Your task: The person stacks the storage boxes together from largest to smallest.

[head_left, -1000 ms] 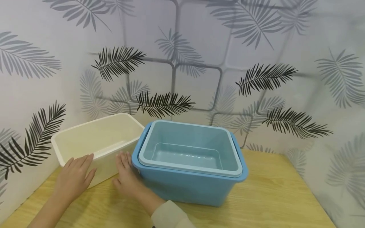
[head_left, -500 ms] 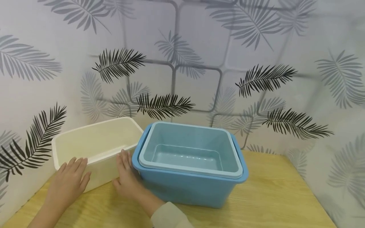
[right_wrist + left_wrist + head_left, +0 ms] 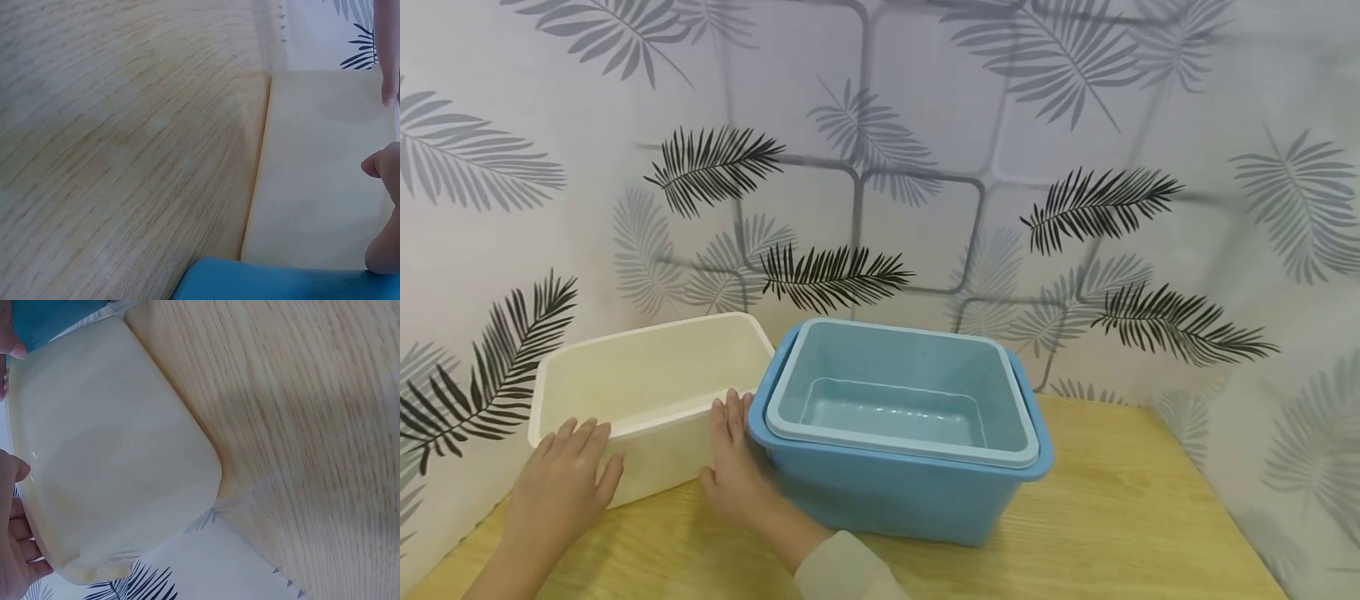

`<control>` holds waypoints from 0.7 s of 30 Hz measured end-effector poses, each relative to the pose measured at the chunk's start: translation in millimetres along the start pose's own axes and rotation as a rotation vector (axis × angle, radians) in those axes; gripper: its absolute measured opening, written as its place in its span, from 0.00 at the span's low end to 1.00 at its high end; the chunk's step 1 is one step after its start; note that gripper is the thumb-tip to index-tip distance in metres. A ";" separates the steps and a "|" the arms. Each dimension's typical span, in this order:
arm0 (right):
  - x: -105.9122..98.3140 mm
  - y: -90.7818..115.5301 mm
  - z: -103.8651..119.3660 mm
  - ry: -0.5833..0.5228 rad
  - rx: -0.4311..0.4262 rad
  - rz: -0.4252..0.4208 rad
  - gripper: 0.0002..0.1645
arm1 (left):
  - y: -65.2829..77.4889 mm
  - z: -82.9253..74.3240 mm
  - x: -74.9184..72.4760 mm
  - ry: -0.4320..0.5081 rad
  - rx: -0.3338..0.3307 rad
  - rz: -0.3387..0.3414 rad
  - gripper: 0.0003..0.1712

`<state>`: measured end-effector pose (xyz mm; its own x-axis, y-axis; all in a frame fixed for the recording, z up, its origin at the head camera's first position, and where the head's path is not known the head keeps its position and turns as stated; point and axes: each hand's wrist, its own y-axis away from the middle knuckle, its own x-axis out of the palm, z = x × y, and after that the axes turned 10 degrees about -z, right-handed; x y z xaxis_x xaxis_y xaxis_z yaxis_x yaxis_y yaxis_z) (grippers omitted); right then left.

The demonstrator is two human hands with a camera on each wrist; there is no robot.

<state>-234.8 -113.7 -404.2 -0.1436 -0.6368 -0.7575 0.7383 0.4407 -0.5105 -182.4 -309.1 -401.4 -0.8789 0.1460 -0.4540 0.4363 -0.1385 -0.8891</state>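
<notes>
A cream plastic bin [image 3: 662, 462] stands at the left of the wooden table, turned at a slight angle. My left hand [image 3: 559, 487] holds its near rim towards the left corner, fingers over the edge and thumb outside. In the left wrist view, the left fingers [image 3: 25, 544] show beyond the rim. Near the right end of that rim is my right hand [image 3: 737, 467], fingers hooked over it and thumb against the front wall. Beside this hand, a larger blue bin [image 3: 880, 492] has a pale blue bin [image 3: 895, 358] nested inside it.
The wooden tabletop [image 3: 1120, 500] extends to the right of the blue bins. Leaf-patterned wall covering [image 3: 925, 250] rises close behind the bins and along both sides.
The cream bin has shifted a little to the left and towards me, its far rim now lower in view. My left hand has moved left with it. The blue bins stay put.
</notes>
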 end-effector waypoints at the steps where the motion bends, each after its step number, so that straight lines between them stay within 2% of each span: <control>1: -0.5 0.5 0.7 0.026 -0.005 -0.001 0.44 | 0.1 0.0 -0.4 -0.008 -0.008 -0.001 0.41; 4: -2.5 1.7 3.4 0.133 -0.041 -0.011 0.43 | 1.4 0.2 -0.9 -0.040 -0.035 0.009 0.49; 7: -4.5 3.3 6.8 0.241 -0.072 -0.019 0.42 | 2.1 1.4 -1.5 -0.052 -0.060 0.012 0.53; 13: -4.7 9.1 13.0 0.390 -0.107 -0.028 0.41 | 3.6 2.9 -0.4 -0.064 -0.083 -0.057 0.55; 18: -6.5 12.7 15.2 0.498 -0.171 -0.123 0.38 | 4.3 4.3 0.9 -0.104 -0.100 -0.113 0.57; 21: -7.9 10.0 13.2 0.533 -0.205 -0.174 0.37 | 3.3 8.0 1.6 -0.059 -0.085 -0.074 0.58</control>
<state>-217.6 -112.6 -398.0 -0.6014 -0.3285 -0.7283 0.5394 0.5054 -0.6735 -183.9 -317.2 -404.5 -0.9180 0.0949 -0.3850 0.3823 -0.0457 -0.9229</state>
